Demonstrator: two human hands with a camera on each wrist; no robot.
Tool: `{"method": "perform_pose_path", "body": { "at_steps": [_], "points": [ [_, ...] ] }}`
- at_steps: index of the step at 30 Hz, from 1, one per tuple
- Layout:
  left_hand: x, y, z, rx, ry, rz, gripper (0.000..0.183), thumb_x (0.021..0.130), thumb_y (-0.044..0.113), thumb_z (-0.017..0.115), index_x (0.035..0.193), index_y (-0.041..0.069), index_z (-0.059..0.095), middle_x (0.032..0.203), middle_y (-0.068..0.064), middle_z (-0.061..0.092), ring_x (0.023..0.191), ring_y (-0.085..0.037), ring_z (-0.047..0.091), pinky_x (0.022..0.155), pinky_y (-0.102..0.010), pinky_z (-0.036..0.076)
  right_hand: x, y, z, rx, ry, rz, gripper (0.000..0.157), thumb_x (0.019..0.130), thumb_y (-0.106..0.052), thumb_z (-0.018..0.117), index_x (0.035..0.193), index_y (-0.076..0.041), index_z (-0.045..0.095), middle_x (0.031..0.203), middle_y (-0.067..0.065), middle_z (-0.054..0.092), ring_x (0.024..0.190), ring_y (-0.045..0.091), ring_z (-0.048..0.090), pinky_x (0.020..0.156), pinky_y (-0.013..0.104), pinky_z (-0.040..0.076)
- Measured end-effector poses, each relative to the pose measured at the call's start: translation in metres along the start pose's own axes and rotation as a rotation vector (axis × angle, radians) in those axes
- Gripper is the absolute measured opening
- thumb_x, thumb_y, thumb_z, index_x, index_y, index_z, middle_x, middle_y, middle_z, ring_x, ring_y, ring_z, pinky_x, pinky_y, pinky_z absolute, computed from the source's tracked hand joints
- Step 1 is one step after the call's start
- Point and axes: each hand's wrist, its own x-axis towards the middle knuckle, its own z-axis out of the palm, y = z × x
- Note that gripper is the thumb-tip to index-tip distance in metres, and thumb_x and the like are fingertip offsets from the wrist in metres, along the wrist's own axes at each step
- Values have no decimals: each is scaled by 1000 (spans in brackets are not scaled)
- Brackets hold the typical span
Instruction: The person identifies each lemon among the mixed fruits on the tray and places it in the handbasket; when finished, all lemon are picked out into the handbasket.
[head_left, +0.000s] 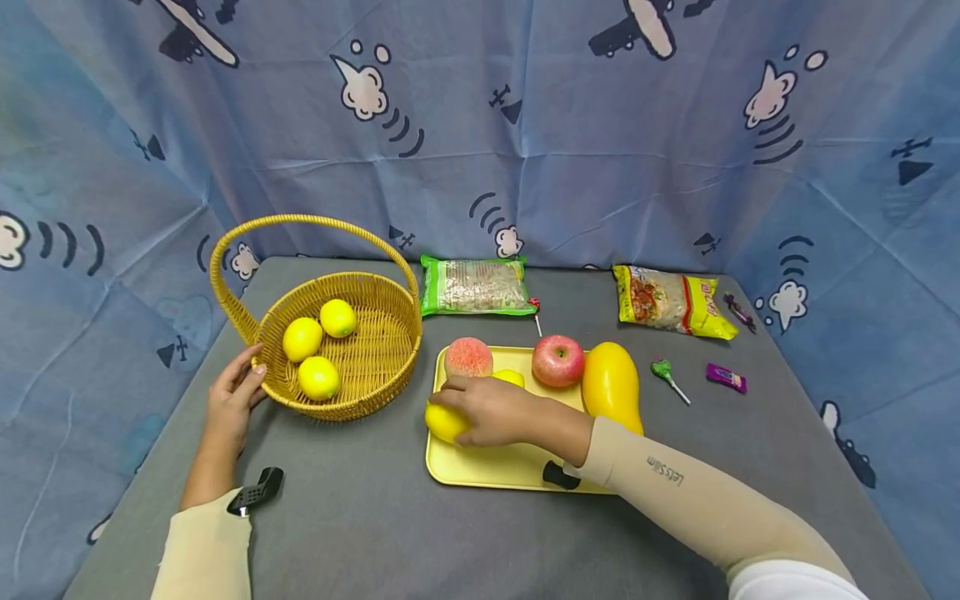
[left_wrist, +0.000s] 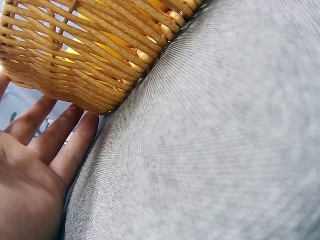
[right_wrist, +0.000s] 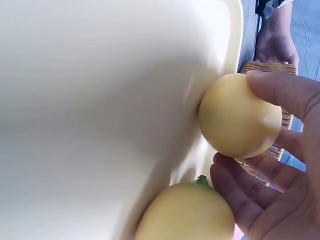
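A yellow wicker basket (head_left: 367, 404) with a tall arched handle stands on the left, three lemons (head_left: 318, 378) inside. My left hand (head_left: 234, 398) is at its near left side; in the left wrist view its fairly straight fingertips touch the woven outer wall (left_wrist: 90, 65). At the left edge of a pale yellow tray (head_left: 480, 475), my right hand (head_left: 491, 410) holds a lemon (right_wrist: 240, 116) between thumb and fingers. Beside those fingers is another yellow fruit (right_wrist: 187, 215) with a green stem tip, mostly covered by the hand in the head view.
On the tray are a peach (head_left: 468, 357), an apple (head_left: 558, 361) and a large mango (head_left: 611, 383). Behind lie a green-edged packet (head_left: 476, 286), a red lollipop (head_left: 534, 303) and a yellow packet (head_left: 671, 302). A green lollipop (head_left: 663, 369) and purple-wrapped sweet (head_left: 726, 377) lie right.
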Motion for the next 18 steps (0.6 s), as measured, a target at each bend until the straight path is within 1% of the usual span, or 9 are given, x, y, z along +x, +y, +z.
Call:
{"method": "perform_pose_path", "body": {
  "at_steps": [5, 11, 15, 18],
  "points": [
    [2, -1, 1, -10, -13, -5, 42, 91, 12, 52, 131, 3, 43, 126, -21, 42, 101, -17, 53, 72, -19, 50, -1, 4, 4, 35, -15, 59, 58, 76, -37, 65, 128, -22, 46, 115, -5, 45, 89, 11, 50, 79, 26, 44],
    [1, -1, 3, -8, -6, -14, 42, 91, 11, 51, 131, 2, 43, 124, -17, 44, 99, -16, 53, 71, -19, 50, -3, 10, 8, 108, -26, 129, 58, 78, -44, 62, 129, -25, 44, 117, -7, 43, 86, 11, 49, 79, 27, 44],
    [0, 0, 3, -39, 27, -33, 41, 91, 9, 52, 131, 2, 44, 121, -14, 47, 97, -14, 54, 71, -20, 50, -3, 14, 11, 138, -8, 138, 57, 78, -47, 60, 129, -26, 44, 115, -7, 44, 87, 11, 48, 79, 28, 43],
    [1, 1, 3, -63, 40, -32, 41, 91, 8, 51, 130, 1, 44, 121, -14, 47, 98, -15, 55, 71, -20, 50, -2, 18, 13, 163, 12, 134, 57, 79, -50, 58, 129, -27, 43, 116, -8, 44, 89, 10, 48, 81, 27, 42]
  ]
}}
